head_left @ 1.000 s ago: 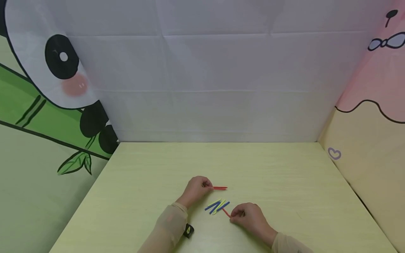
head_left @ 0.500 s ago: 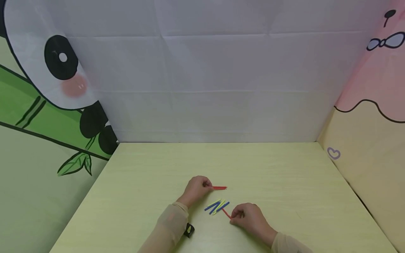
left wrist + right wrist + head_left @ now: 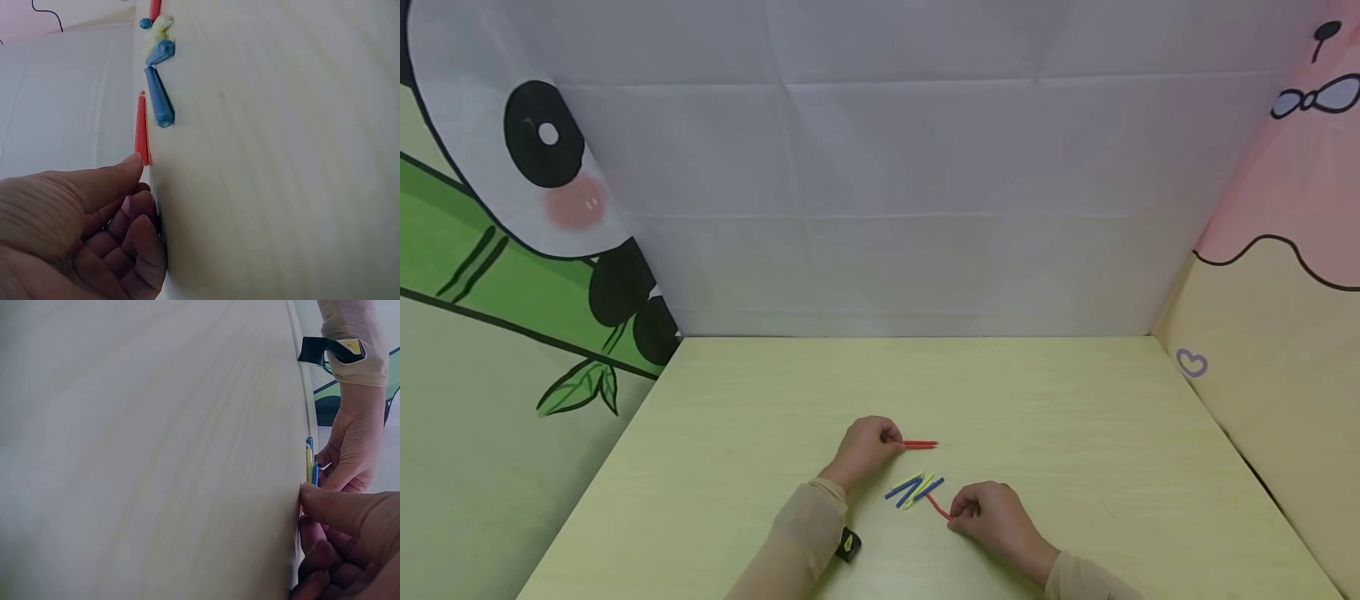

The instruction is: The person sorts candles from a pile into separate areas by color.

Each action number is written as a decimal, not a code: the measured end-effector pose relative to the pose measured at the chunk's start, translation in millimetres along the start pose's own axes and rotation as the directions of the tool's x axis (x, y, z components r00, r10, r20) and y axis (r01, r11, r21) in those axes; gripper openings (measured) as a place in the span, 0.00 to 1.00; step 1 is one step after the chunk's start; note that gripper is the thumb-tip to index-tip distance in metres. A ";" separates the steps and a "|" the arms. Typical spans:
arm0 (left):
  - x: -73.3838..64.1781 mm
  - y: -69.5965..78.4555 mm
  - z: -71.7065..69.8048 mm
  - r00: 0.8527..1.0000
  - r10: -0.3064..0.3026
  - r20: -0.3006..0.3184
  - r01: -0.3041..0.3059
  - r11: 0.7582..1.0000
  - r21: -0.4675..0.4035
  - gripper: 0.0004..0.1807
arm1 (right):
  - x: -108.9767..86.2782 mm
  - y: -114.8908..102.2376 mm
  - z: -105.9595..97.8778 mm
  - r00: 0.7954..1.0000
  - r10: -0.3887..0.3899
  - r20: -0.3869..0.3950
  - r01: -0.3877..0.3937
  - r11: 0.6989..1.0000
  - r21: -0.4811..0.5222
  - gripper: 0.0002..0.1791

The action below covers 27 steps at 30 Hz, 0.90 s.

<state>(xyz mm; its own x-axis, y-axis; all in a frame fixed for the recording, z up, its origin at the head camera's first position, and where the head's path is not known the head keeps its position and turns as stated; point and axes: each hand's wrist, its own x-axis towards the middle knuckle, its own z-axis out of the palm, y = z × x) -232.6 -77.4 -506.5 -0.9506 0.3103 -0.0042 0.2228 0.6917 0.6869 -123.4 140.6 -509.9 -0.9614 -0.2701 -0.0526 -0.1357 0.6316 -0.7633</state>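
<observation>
My left hand pinches the near ends of two thin red sticks, which lie side by side and point right. In the left wrist view, a red stick looks waxy and tapered at the thumb tip. Just in front of my right hand, a single red stick runs from the pile to my fingertips; thumb and forefinger pinch its lower end. It looks slightly bent. Several blue sticks and yellow sticks lie crossed in a small pile between the hands. My right fingers hide that stick's end.
A pale wood-look table carries everything. A white cloth wall stands behind it, with printed panels left and right. On my left wrist sits a black strap piece.
My right hand has shifted very slightly to the right, and the red stick it pinches curves a little more. The left hand and the pile stay nearly still.
</observation>
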 end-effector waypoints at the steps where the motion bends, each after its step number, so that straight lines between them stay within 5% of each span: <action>1: 0.3 -0.4 0.4 1.000 -0.002 -0.001 0.002 1.000 -0.002 0.07 | 0.0 0.1 -0.2 1.000 -0.001 -0.002 0.001 1.000 0.000 0.07; 27: 4.8 -1.8 3.2 1.000 0.020 -0.005 -0.019 0.998 0.058 0.06 | 0.8 5.2 0.0 0.999 -0.026 -0.044 0.026 1.000 -0.008 0.07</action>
<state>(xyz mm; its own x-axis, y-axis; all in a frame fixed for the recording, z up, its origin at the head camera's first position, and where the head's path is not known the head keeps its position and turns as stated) -236.9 -75.0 -510.0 -0.9470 0.3209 0.0128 0.2535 0.7224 0.6433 -124.8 143.7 -513.9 -0.9672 -0.2541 -0.0043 -0.1623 0.6305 -0.7590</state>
